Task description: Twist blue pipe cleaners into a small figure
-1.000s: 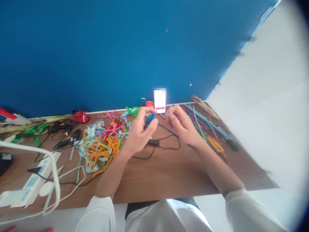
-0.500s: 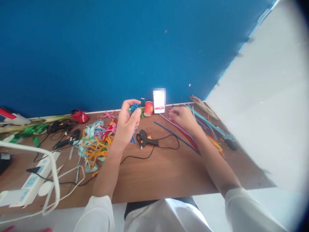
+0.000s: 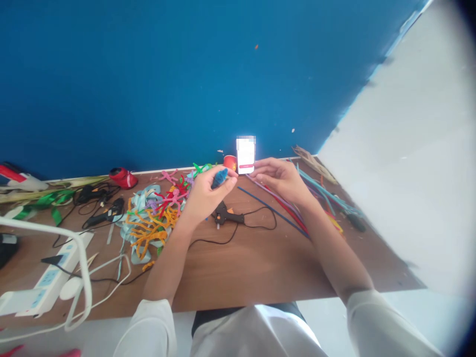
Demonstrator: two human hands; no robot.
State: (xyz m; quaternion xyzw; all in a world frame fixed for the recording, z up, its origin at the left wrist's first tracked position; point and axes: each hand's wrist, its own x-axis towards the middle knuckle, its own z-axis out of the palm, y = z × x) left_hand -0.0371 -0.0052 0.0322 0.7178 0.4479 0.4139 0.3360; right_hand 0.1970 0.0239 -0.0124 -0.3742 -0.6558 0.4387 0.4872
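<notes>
My left hand [image 3: 210, 193] is closed around a small wound piece of blue pipe cleaner [image 3: 219, 178], held above the table's back half. The thumb and fingertips point towards the phone. My right hand [image 3: 284, 179] hovers just right of the lit phone [image 3: 246, 156], its fingers stretched out to the left and the thumb below them. I see nothing between those fingers. Below the left hand lies a black hot glue gun [image 3: 226, 216], partly covered by it. A straight blue pipe cleaner [image 3: 267, 207] lies between the glue gun and my right forearm.
Coloured pipe cleaners [image 3: 325, 188] lie at the right. At the left are a heap of orange pipe cleaners [image 3: 150, 230] and light blue ribbon, more glue guns [image 3: 107, 214], a power strip [image 3: 55, 277] and a white curved tube [image 3: 87, 277]. A red cup [image 3: 229, 161] stands beside the phone.
My left hand has moved right and slightly down with the blue pipe cleaner piece. My right hand has shifted left towards the phone, its fingers now more stretched out. The hands are closer together.
</notes>
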